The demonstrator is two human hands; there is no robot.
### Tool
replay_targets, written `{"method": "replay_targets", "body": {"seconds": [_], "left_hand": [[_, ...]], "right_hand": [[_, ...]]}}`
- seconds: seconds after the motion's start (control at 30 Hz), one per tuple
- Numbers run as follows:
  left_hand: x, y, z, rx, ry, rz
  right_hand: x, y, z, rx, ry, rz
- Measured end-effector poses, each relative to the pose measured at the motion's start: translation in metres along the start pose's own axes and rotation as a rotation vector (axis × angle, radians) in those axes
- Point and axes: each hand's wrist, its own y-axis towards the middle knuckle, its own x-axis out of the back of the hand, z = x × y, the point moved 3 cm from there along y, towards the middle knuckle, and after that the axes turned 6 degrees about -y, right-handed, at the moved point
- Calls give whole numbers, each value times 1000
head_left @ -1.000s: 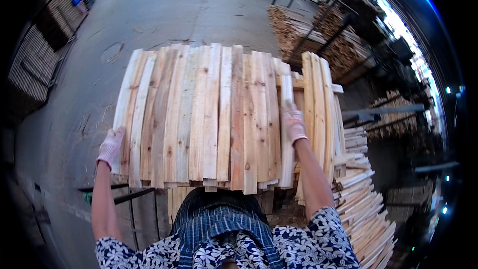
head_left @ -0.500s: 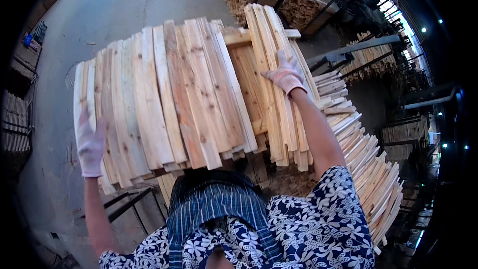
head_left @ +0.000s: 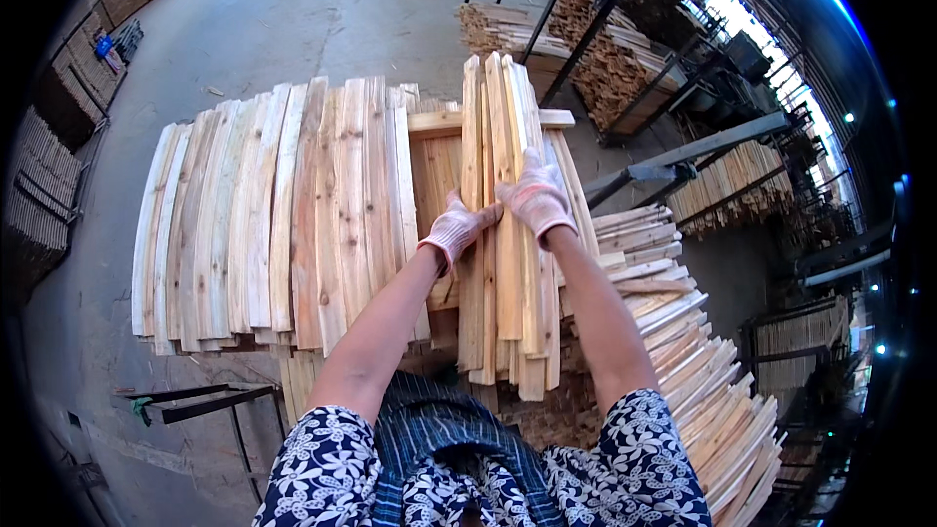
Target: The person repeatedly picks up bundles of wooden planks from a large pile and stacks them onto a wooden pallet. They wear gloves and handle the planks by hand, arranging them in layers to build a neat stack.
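A loose stack of narrow wooden slats [head_left: 503, 303] lies lengthwise in front of me, over a crosswise wooden bar [head_left: 434, 123]. My left hand [head_left: 464, 229], in a pale work glove, grips the stack's left side, its thumb reaching over the top slat. On the right side my gloved right hand [head_left: 539, 197] clasps the same slats, thumb toward the left thumb. Some fingers of both hands are hidden against the wood. Left of a gap spreads a wide layer of slats [head_left: 283, 215] laid side by side, which neither hand touches.
To the right, a long pile of slats [head_left: 703, 381] runs toward me. A metal bar [head_left: 703, 148] juts out beyond it. A dark metal frame [head_left: 210, 400] stands at the lower left. More lumber stacks [head_left: 615, 63] sit in racks at the far right.
My left hand has left the far left edge of the wide layer and moved right to the slat stack. My right hand has shifted slightly left and nearer on it. The view has shifted.
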Motion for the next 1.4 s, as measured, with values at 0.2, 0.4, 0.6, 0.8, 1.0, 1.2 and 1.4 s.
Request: {"method": "replay_targets", "body": {"seconds": [0.2,0.4,0.6,0.8,1.0,1.2,1.4], "left_hand": [[27,-15,-18,145,172,-131],[83,-73,-37,-123,-316,-63],[239,-129,-31,-168,193,-378],[328,-169,33,112,859,-857],[308,-223,25,130,586,-640],[284,-182,23,301,1009,-605],[337,-113,43,126,881,-722]], "right_hand": [[10,-7,20,7,-23,59],[9,9,-4,94,281,91],[-3,24,-4,-11,93,-33],[-31,50,3,26,-56,-114],[-30,44,-3,70,-83,20],[7,10,10,187,204,41],[39,-61,170,480,323,252]]}}
